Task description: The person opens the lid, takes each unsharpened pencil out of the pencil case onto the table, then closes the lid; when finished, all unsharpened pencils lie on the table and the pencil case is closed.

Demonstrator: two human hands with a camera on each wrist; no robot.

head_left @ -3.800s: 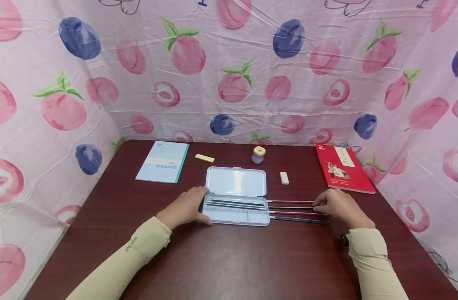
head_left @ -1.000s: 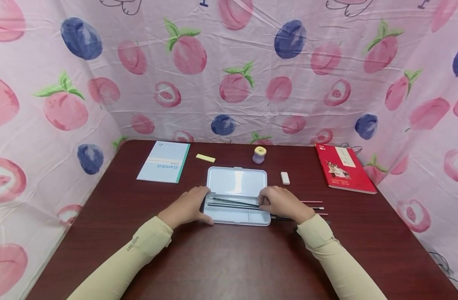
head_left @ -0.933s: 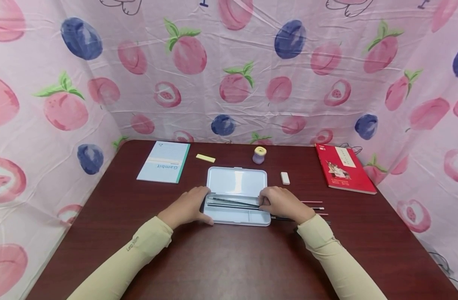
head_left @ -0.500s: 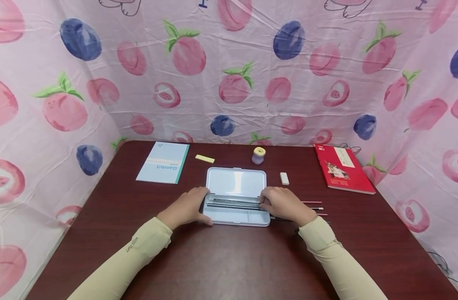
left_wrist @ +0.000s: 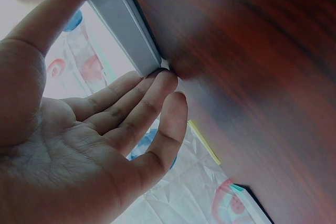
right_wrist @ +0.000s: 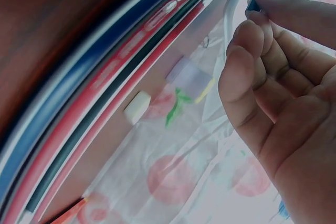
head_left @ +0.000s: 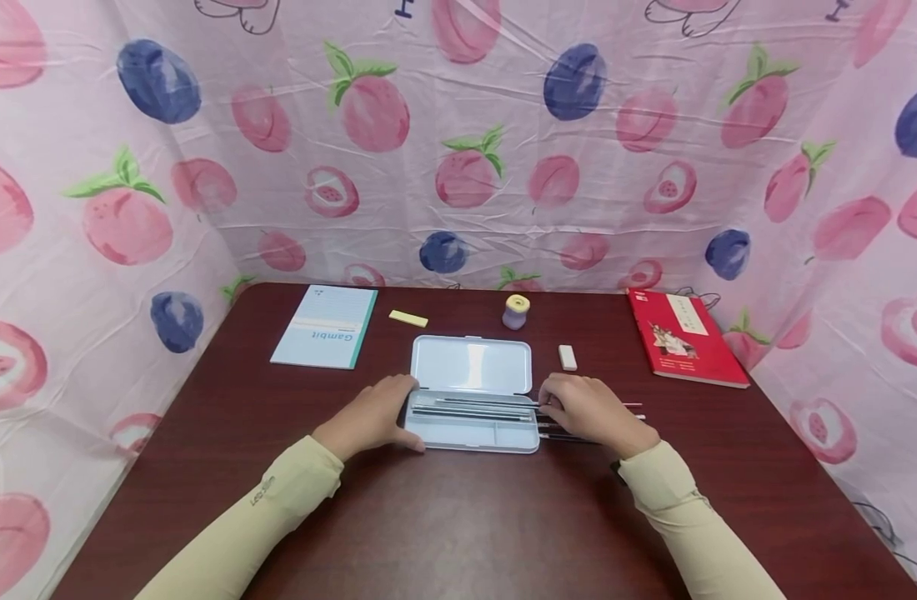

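Over the worktop (head_left: 458, 533), the right grip (head_left: 588, 408) has shifted rightward, its pinched pencil (head_left: 488, 403) jutting past the case (head_left: 451, 432); left grip (head_left: 372, 415) wide at its end.

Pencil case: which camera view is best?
Head: it shows nearly the whole pencil case, lid open, pencils inside, left hand at one end. Left wrist gets only outer wall, near the fingertips. Right wrist shows at most a blurred pale patch up top, which I can't confirm is the case.
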